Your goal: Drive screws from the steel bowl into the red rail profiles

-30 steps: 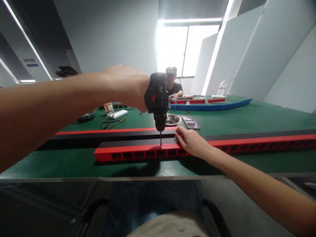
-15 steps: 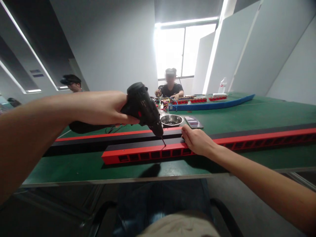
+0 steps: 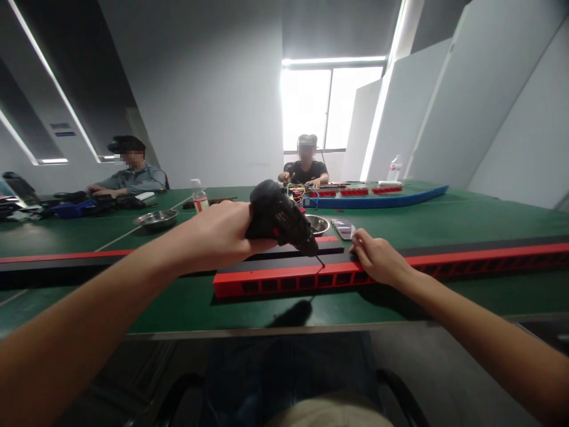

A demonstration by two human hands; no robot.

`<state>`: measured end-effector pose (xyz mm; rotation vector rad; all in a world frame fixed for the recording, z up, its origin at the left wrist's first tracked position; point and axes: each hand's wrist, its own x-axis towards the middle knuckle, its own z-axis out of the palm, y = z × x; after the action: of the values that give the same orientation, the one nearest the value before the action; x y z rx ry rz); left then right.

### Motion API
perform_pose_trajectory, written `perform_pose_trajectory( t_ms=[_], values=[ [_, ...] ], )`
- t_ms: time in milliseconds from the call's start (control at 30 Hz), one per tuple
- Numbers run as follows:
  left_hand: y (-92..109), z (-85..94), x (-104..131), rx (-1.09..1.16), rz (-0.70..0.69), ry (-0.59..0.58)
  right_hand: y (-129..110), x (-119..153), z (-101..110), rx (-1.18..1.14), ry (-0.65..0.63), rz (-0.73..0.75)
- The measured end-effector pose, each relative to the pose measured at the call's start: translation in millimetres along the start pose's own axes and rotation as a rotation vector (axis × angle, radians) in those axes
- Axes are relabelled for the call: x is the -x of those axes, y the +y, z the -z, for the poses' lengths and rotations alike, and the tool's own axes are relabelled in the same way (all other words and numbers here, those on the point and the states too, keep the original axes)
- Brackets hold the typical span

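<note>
My left hand [image 3: 220,234] is closed around the grip of a black power drill [image 3: 282,216], which tilts down to the right. Its thin bit meets the top edge of a long red-and-black strip [image 3: 275,286] with a row of square openings in its red front face. Whether a screw sits under the tip is too small to tell. My right hand [image 3: 377,256] is closed at the strip's upper side, to the right of the bit, fingertips pinched together. What lies between those fingers is hidden. Behind the drill lies a second red-and-black strip [image 3: 66,265].
Beyond the strips are a metal bowl [image 3: 323,225], partly covered by the drill, and a phone [image 3: 343,229]. Another metal bowl [image 3: 157,219] and a bottle [image 3: 200,198] stand left. A long blue strip [image 3: 377,203] lies farther back. Two people sit across the green table [image 3: 466,219].
The front strip has shifted right past the phone, together with the drill and both my hands. The bit stays at about the same spot on the strip. My view has tilted up slightly.
</note>
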<state>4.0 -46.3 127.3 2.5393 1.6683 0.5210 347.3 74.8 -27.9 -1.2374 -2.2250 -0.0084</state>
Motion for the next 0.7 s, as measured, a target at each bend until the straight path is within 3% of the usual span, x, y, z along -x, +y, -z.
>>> perform_pose_trajectory(
  t_ms=[167,367,533,700],
  values=[
    [-7,-20.5,-3,0.07,0.003,-0.005,15,4,11,-0.047,-0.019,-0.037],
    [-36,-39.8,-4,0.281,0.107,-0.043,16,-9,22,-0.144,-0.112,-0.025],
    [-62,-52.6,-16,0.585,0.228,-0.118,10,-48,16,-0.055,-0.106,0.018],
    [-72,-69.2,-24,0.818,0.353,0.018,2,-106,-16,0.114,-0.194,0.018]
  ],
)
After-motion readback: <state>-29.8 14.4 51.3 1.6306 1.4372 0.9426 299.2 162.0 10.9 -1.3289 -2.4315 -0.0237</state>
